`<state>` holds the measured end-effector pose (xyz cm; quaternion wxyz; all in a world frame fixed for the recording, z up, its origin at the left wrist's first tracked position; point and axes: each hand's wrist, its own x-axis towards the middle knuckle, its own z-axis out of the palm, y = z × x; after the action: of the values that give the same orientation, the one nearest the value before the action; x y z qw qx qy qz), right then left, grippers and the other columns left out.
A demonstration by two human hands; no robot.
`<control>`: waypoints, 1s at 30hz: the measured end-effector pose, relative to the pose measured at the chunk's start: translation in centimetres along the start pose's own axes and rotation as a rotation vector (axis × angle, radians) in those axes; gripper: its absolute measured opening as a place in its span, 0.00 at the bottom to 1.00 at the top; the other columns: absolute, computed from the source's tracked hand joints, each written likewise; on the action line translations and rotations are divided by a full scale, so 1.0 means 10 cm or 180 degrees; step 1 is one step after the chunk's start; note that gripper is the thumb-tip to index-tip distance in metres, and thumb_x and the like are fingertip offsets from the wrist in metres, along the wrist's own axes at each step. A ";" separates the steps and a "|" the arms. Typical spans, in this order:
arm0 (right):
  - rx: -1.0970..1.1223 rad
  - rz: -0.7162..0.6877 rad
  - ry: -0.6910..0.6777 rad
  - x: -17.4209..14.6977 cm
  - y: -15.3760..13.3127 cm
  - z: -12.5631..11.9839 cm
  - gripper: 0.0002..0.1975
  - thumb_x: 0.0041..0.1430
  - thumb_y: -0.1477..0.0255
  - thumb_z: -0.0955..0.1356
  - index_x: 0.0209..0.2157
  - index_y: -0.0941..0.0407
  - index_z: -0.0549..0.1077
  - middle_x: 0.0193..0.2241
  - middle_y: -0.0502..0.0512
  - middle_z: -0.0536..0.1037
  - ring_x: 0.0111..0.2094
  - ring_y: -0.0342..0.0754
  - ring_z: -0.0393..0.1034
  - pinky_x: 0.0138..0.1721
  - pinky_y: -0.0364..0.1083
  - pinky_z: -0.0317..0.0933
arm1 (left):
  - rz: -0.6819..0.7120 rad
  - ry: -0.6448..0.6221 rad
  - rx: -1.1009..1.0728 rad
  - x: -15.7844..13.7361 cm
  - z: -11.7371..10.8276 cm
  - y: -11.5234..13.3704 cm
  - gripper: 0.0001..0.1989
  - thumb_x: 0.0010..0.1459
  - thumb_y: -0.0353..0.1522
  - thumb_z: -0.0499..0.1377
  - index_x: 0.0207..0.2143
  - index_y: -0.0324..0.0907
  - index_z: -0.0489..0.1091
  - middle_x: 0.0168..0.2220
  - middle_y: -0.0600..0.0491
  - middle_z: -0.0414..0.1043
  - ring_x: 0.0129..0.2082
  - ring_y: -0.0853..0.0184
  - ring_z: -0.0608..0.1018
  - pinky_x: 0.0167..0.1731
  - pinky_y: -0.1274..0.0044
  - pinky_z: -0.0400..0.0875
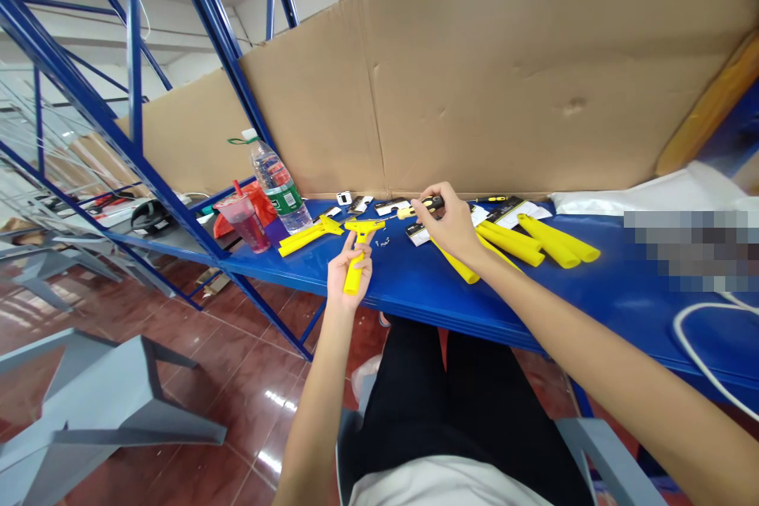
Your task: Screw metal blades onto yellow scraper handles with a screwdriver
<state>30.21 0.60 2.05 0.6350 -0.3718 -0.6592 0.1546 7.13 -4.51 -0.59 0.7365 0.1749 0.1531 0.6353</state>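
My left hand is closed around the grip of a yellow T-shaped scraper handle, held over the front of the blue table with its crosspiece upward. In my right hand is a screwdriver with a yellow and black handle. Its thin shaft points left to the crosspiece; whether the tip sits in a screw is too small to tell. Small screws lie just right of the crosspiece. Another yellow scraper handle rests to the left. Several yellow handles lie beyond my right wrist.
Along the cardboard wall lie printed cards and a second screwdriver. A water bottle and a red drink cup stand at the left. A white cable hangs over the right edge of the blue table.
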 end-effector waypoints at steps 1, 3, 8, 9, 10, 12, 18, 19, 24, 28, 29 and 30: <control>-0.0012 -0.0015 -0.0001 0.00 0.00 0.00 0.21 0.67 0.47 0.74 0.41 0.49 0.69 0.35 0.52 0.81 0.31 0.53 0.81 0.38 0.54 0.75 | 0.0020 0.0004 0.0024 0.00 0.00 0.00 0.42 0.57 0.12 0.51 0.69 0.50 0.65 0.71 0.39 0.67 0.33 0.79 0.78 0.20 0.92 0.66; -0.0035 -0.0051 -0.0012 0.00 0.02 0.00 0.21 0.67 0.47 0.74 0.42 0.49 0.70 0.35 0.52 0.81 0.32 0.54 0.81 0.39 0.55 0.75 | 0.0028 0.0001 0.0006 -0.01 0.00 -0.01 0.42 0.56 0.12 0.51 0.69 0.50 0.65 0.70 0.39 0.67 0.33 0.78 0.77 0.20 0.92 0.66; -0.0096 -0.0148 -0.0025 0.00 0.05 0.01 0.20 0.68 0.48 0.73 0.42 0.49 0.70 0.34 0.52 0.81 0.32 0.53 0.80 0.39 0.54 0.74 | 0.0041 -0.0003 0.0040 0.00 -0.01 -0.01 0.40 0.56 0.13 0.53 0.67 0.48 0.66 0.69 0.39 0.68 0.34 0.78 0.77 0.21 0.92 0.65; -0.0132 -0.0175 -0.0015 0.00 0.05 0.01 0.20 0.68 0.48 0.73 0.42 0.49 0.70 0.34 0.52 0.81 0.32 0.53 0.79 0.39 0.54 0.74 | 0.0063 0.0004 0.0114 0.00 -0.01 -0.01 0.39 0.55 0.13 0.54 0.66 0.48 0.67 0.68 0.39 0.69 0.34 0.78 0.77 0.21 0.92 0.65; -0.0174 -0.0209 -0.0011 0.01 0.06 0.00 0.20 0.68 0.48 0.73 0.42 0.49 0.70 0.34 0.52 0.81 0.32 0.53 0.79 0.39 0.53 0.73 | 0.0083 0.0008 0.0193 0.00 -0.02 -0.02 0.39 0.55 0.13 0.55 0.66 0.48 0.68 0.68 0.40 0.69 0.34 0.78 0.77 0.21 0.91 0.65; -0.0277 -0.0304 -0.0008 0.01 0.06 -0.01 0.19 0.69 0.49 0.73 0.42 0.49 0.70 0.34 0.52 0.81 0.32 0.53 0.78 0.39 0.53 0.73 | 0.0119 0.0019 0.0331 0.01 -0.03 -0.02 0.39 0.54 0.13 0.57 0.65 0.48 0.70 0.68 0.40 0.69 0.34 0.78 0.76 0.21 0.91 0.65; -0.0475 -0.0441 0.0050 0.01 0.02 -0.03 0.16 0.71 0.52 0.72 0.42 0.49 0.70 0.35 0.53 0.81 0.30 0.51 0.75 0.38 0.52 0.71 | 0.0193 -0.0022 0.0518 0.02 -0.05 -0.03 0.44 0.52 0.14 0.58 0.68 0.54 0.68 0.69 0.42 0.69 0.34 0.77 0.75 0.21 0.90 0.64; -0.0484 -0.0429 0.0051 0.01 0.01 -0.03 0.16 0.71 0.52 0.71 0.42 0.50 0.70 0.34 0.52 0.81 0.30 0.51 0.75 0.37 0.52 0.71 | 0.0193 -0.0059 0.0498 0.02 -0.06 -0.03 0.45 0.52 0.14 0.58 0.69 0.54 0.67 0.69 0.42 0.68 0.33 0.77 0.75 0.22 0.90 0.64; -0.0598 -0.0530 0.0108 0.02 -0.01 -0.05 0.16 0.71 0.52 0.71 0.41 0.50 0.70 0.34 0.53 0.81 0.30 0.51 0.75 0.37 0.51 0.70 | 0.0201 -0.0206 0.0387 -0.01 -0.05 -0.04 0.49 0.52 0.13 0.58 0.72 0.56 0.64 0.70 0.41 0.68 0.33 0.78 0.75 0.22 0.90 0.65; -0.0734 -0.0692 0.0165 0.03 -0.02 -0.08 0.17 0.71 0.51 0.71 0.41 0.50 0.71 0.36 0.54 0.82 0.34 0.52 0.77 0.39 0.51 0.70 | 0.0233 -0.0184 0.0396 -0.02 -0.03 -0.05 0.50 0.51 0.12 0.58 0.73 0.54 0.62 0.70 0.39 0.67 0.33 0.78 0.75 0.22 0.90 0.64; -0.0750 -0.0713 0.0164 0.03 -0.02 -0.08 0.18 0.71 0.50 0.71 0.41 0.50 0.71 0.36 0.54 0.82 0.34 0.52 0.77 0.39 0.51 0.70 | 0.0241 -0.0161 0.0414 -0.02 -0.03 -0.05 0.50 0.51 0.11 0.58 0.73 0.54 0.62 0.70 0.39 0.67 0.33 0.78 0.75 0.22 0.90 0.64; -0.0763 -0.0724 0.0163 0.03 -0.02 -0.09 0.18 0.71 0.49 0.71 0.41 0.50 0.72 0.35 0.54 0.82 0.33 0.52 0.77 0.39 0.51 0.69 | 0.0250 -0.0142 0.0440 -0.02 -0.02 -0.06 0.50 0.51 0.11 0.57 0.73 0.54 0.62 0.70 0.39 0.67 0.33 0.78 0.75 0.22 0.90 0.64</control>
<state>31.04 0.45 2.52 0.6161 -0.3716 -0.6944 -0.0075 7.48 -4.79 -1.03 0.7004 0.2452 0.1731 0.6476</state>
